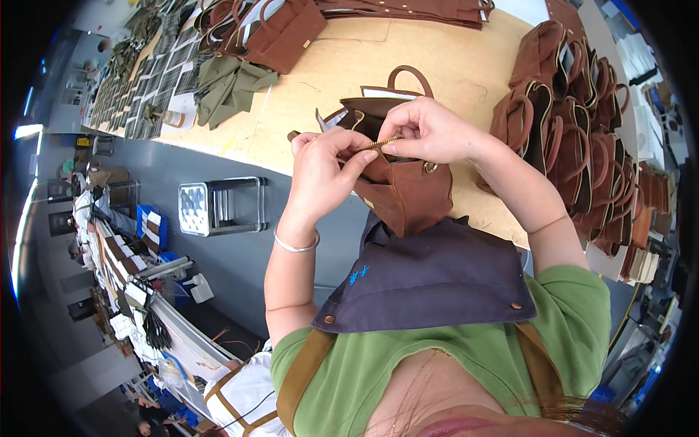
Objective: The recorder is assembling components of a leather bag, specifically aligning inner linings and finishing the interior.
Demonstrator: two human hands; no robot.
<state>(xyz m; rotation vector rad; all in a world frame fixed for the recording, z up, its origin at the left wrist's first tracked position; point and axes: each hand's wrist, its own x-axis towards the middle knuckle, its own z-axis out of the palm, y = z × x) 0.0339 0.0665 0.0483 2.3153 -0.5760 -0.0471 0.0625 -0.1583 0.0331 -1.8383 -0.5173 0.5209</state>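
A brown handbag [408,191] with a rounded handle [410,71] rests at the near edge of the table, tilted toward me. Its mouth gapes, and the dark inside shows. Along that mouth runs a brass zipper [380,143], pinched by both hands. My left hand [326,164] closes thumb and fingers on the zipper's left part, a silver bangle on the wrist. My right hand [426,131] grips the zipper a little further right, fingers curled. The zipper's slider, if there, is hidden by my fingers.
Rows of finished-looking brown handbags [575,146] crowd the table's right side. More brown bags [280,36] and olive cloth pieces [231,91] lie at the far left of the wooden table [349,54]. A metal stool [222,206] stands on the floor at left. People work beyond it.
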